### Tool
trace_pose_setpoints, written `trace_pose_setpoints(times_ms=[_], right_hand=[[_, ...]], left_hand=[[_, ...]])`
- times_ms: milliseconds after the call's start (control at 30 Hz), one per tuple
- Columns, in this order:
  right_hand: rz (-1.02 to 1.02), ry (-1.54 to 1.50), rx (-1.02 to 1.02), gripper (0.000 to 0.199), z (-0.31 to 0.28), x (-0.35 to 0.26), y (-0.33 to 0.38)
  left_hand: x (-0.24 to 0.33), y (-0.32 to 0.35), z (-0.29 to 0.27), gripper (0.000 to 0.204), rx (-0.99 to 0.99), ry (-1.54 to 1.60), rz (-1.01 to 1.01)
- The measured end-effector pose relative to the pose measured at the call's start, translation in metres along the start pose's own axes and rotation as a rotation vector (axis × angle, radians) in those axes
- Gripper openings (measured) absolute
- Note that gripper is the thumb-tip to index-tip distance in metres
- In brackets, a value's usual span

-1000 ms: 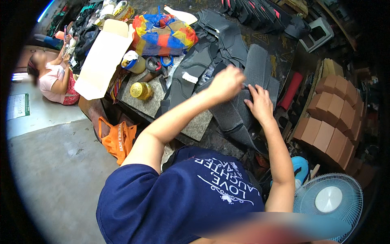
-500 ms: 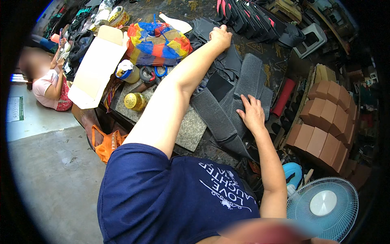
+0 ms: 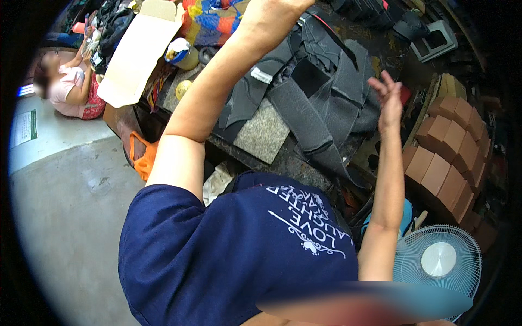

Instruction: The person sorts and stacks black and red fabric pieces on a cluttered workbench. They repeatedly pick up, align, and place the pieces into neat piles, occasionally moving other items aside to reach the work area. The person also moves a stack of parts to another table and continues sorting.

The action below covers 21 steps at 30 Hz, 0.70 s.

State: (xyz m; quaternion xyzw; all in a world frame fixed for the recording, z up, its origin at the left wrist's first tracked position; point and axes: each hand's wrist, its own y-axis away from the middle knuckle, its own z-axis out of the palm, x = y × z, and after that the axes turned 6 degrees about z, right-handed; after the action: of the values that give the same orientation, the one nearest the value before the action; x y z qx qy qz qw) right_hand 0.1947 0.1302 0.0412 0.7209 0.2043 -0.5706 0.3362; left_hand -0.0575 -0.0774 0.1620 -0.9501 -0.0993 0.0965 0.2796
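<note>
My left hand (image 3: 274,19) is raised at the top edge, with its fingertips partly out of view. It appears closed on dark grey cut pieces (image 3: 242,95) that hang below it, one bearing a white label (image 3: 261,75). A dark piece with a red edge (image 3: 331,33) angles down beside that hand. My right hand (image 3: 389,103) is lifted at the right, fingers apart and holding nothing. Beside it, thick dark grey padded strips (image 3: 312,117) lie crossed on the worktable, with a flat black square (image 3: 310,76) on top. A speckled stone slab (image 3: 263,133) lies at the near side.
At the left are a cardboard flap (image 3: 138,54), a capped jar (image 3: 182,53) and an orange bag (image 3: 144,157). Stacked brown boxes (image 3: 443,146) and a fan (image 3: 439,261) stand at the right. Another person (image 3: 76,87) sits at the far left.
My left hand has risen from the pile toward the top edge, and dark grey pieces now hang over the slab. My right hand has lifted off the padded strips and moved right.
</note>
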Motion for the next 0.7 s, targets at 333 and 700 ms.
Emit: trace_pose_setpoints(times_ms=[333,700], right_hand=[[0.193,-0.189,-0.654,0.056,0.020,-0.040,0.068],[0.224,-0.644,-0.204,0.019,-0.048,-0.014,0.100]], left_hand=[[0.122,0.049,-0.022,0.027,0.139,0.780,0.216],[0.172,0.178,0.053,0.051,-0.499,0.516,0.525]])
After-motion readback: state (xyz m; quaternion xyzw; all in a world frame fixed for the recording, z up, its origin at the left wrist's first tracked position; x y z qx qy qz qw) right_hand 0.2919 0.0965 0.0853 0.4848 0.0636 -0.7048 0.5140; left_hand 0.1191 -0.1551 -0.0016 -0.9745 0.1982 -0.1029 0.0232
